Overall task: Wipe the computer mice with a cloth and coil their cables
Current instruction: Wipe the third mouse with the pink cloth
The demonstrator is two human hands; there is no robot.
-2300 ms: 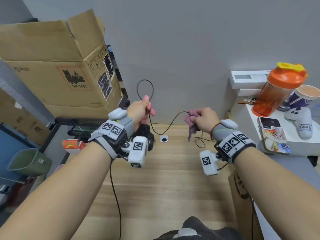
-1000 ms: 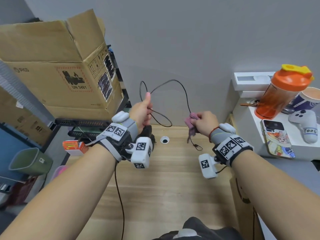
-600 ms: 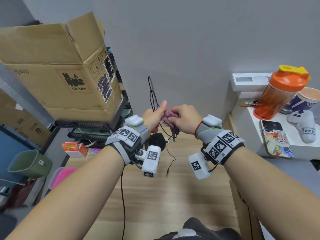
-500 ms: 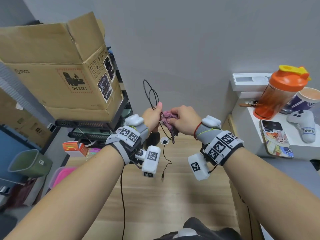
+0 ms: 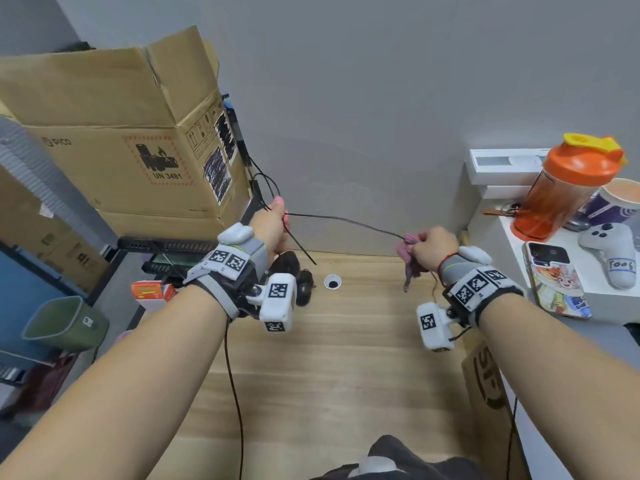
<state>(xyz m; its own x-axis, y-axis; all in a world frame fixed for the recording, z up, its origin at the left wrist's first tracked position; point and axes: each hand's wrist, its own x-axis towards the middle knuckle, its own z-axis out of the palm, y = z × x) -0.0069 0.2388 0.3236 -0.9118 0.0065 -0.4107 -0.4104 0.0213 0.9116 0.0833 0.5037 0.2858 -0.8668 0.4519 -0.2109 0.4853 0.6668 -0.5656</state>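
Pulling apart after meeting, left hand (image 5: 272,225) pinches coiled loops above its fingers, right hand (image 5: 431,249) grips cloth (image 5: 408,259) around taut cable (image 5: 346,221) — wiping it before another coil.

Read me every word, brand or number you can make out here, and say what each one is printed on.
"PICO": front of the big cardboard box.
"UN 3481": red-bordered hazard label on that box.
"foot", roughly: handwritten tag on the white controller.
Black shipping labels on the box's side: too blurred.
Box at the desk's right edge: partial letters, unreadable.
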